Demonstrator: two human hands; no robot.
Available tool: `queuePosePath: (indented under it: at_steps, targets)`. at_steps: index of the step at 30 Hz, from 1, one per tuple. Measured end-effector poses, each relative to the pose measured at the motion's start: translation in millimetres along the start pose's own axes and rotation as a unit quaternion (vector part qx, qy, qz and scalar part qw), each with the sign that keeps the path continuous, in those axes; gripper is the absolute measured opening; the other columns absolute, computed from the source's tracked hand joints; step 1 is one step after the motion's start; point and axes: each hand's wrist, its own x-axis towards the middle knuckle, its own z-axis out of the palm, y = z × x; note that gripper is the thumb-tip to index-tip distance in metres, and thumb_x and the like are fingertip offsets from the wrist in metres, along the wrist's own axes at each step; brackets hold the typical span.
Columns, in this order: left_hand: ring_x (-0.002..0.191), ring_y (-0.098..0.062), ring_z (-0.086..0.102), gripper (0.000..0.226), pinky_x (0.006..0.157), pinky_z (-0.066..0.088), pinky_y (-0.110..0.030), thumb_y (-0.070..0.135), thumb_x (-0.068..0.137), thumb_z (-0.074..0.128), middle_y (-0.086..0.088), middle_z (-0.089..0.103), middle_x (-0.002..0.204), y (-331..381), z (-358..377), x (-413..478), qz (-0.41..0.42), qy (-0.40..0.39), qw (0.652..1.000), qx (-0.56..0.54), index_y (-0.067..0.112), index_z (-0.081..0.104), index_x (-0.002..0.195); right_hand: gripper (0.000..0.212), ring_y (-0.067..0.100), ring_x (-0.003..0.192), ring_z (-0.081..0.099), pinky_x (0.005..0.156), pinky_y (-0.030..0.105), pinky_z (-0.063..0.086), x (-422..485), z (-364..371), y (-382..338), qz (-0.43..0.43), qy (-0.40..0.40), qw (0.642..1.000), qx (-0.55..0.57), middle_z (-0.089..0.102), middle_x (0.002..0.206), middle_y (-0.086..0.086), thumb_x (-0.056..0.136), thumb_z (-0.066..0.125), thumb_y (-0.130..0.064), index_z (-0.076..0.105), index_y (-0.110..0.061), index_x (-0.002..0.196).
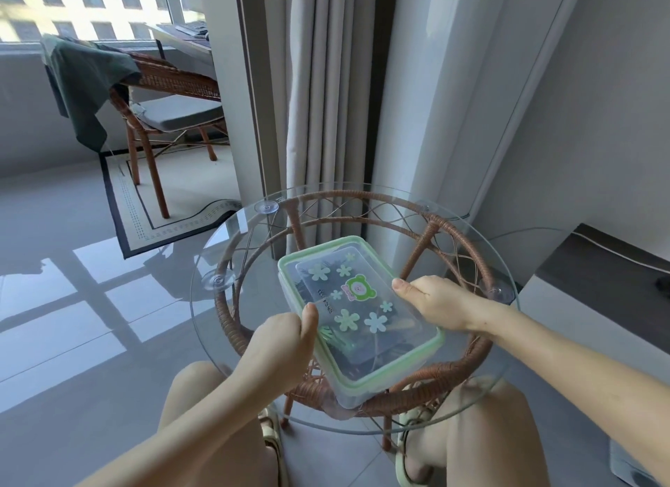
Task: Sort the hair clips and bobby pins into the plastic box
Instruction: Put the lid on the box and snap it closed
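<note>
I am seated, looking down at a round glass table [253, 254] set on a woven rattan base [449, 225]. My two hands are apart, each clamped on one long side of a plastic box [315, 249]. The box lies slantwise over the near middle of the table, its far end toward the left and its near end toward the right.

My left hand [282, 341] grips the box's left edge, with my left thumb [310, 318] pressed flat on top and the other fingers curled out of sight below. My right hand [435, 303] grips the opposite edge the same way, with my right thumb [408, 287] on top. I cannot tell whether the box rests on the glass or is held just above it.

The box is closed by a clear lid [362, 305] with a pale green rim, decorated with pale flower stickers and a green bear sticker. Dark shapes [362, 352] show through the lid, too blurred to tell clips from pins.

My bare knees are below the table's near edge. Far to the left stands a rattan chair [174, 77] with a grey cushion [181, 111] and a dark green cloth [87, 77] draped over its back, on a pale rug [145, 204] with a dark border. A grey curtain [319, 88] hangs behind the table.
</note>
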Motion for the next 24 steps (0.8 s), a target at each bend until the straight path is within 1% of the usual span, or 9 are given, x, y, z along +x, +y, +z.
queuePosePath:
  at_steps: [3,5,8,10,12,15,19,21,24]
  targets:
    - [0.054,-0.024,0.045,0.049,0.057,0.041,-0.034,0.033,0.097,0.019,-0.003,0.04,0.054,0.1,6.8,0.9,-0.028,0.01,0.997,-0.071,0.016,0.031,0.053,0.054,0.013,0.051,0.039,0.056,0.032,0.03,1.8,2.8,5.0,-0.005,-0.013,0.998,0.066,0.037,0.054,0.0,0.095,0.025,-0.052,0.029,-0.02,0.053]
    - [0.058,-0.032,0.053,0.055,0.061,0.046,-0.039,0.039,0.097,0.018,-0.012,0.048,0.058,-5.0,6.8,6.1,-0.033,0.013,0.993,-0.11,0.007,0.041,0.057,0.057,0.013,0.054,0.041,0.062,0.033,0.034,1.3,4.1,5.7,-0.011,-0.021,0.993,0.116,0.039,0.058,0.004,0.096,0.026,-0.05,0.038,-0.013,0.055]
    - [0.073,-0.04,0.063,0.064,0.07,0.054,-0.045,0.046,0.095,0.017,-0.031,0.063,0.075,-14.3,-3.2,15.7,-0.032,-0.02,0.989,-0.146,0.002,0.059,0.074,0.067,0.007,0.049,0.049,0.062,0.022,0.042,-6.2,11.7,-1.3,0.004,-0.05,0.975,0.219,0.049,0.05,-0.001,0.093,0.028,-0.054,0.062,-0.003,0.068]
    - [0.074,-0.035,0.065,0.073,0.068,0.055,-0.04,0.05,0.093,0.019,-0.03,0.067,0.087,-18.9,-13.4,25.3,-0.05,-0.06,0.987,-0.14,-0.006,0.064,0.082,0.071,0.015,0.064,0.067,0.066,0.027,0.052,-14.7,21.0,-8.2,0.041,-0.069,0.958,0.276,0.07,0.069,0.007,0.086,0.036,-0.063,0.068,0.0,0.094]
    - [0.071,-0.027,0.066,0.073,0.065,0.055,-0.033,0.056,0.091,0.021,-0.017,0.07,0.085,-21.9,-26.1,33.6,-0.081,-0.11,0.982,-0.132,0.001,0.068,0.081,0.064,0.025,0.078,0.071,0.062,0.029,0.057,-25.0,29.0,-16.2,0.076,-0.104,0.926,0.354,0.075,0.09,0.01,0.082,0.049,-0.06,0.063,-0.004,0.109]
    - [0.079,-0.021,0.07,0.06,0.075,0.056,-0.036,0.064,0.082,0.031,-0.003,0.074,0.085,-33.3,-40.8,29.4,-0.13,-0.151,0.947,-0.252,0.02,0.071,0.079,0.045,0.038,0.081,0.069,0.061,0.037,0.06,-38.6,39.6,-38.4,0.084,-0.116,0.887,0.438,0.071,0.097,0.023,0.087,0.056,-0.045,0.062,-0.004,0.106]
    - [0.086,-0.017,0.071,0.056,0.073,0.057,-0.029,0.063,0.059,0.059,0.001,0.075,0.091,-57.1,-45.4,-11.3,-0.154,-0.1,0.895,-0.407,0.023,0.064,0.097,0.042,0.036,0.074,0.064,0.06,0.039,0.059,-36.2,63.0,-70.4,0.104,-0.039,0.837,0.536,0.063,0.101,0.036,0.089,0.058,-0.034,0.062,0.006,0.1]
    - [0.086,-0.018,0.071,0.063,0.071,0.058,-0.029,0.058,0.055,0.07,-0.002,0.074,0.092,-69.7,-43.4,-32.1,-0.172,-0.053,0.856,-0.486,0.02,0.06,0.104,0.042,0.035,0.075,0.065,0.064,0.042,0.06,-29.9,71.6,-87.6,0.107,-0.026,0.81,0.576,0.064,0.1,0.036,0.089,0.058,-0.032,0.062,0.008,0.101]
    - [0.092,-0.03,0.069,0.078,0.074,0.058,-0.04,0.049,0.055,0.082,-0.015,0.067,0.107,-85.9,-44.8,-49.4,-0.201,0.009,0.795,-0.571,0.021,0.05,0.12,0.039,0.033,0.076,0.067,0.069,0.045,0.06,-18.8,82.7,-117.8,0.095,-0.024,0.786,0.61,0.068,0.089,0.03,0.09,0.058,-0.031,0.063,0.007,0.099]
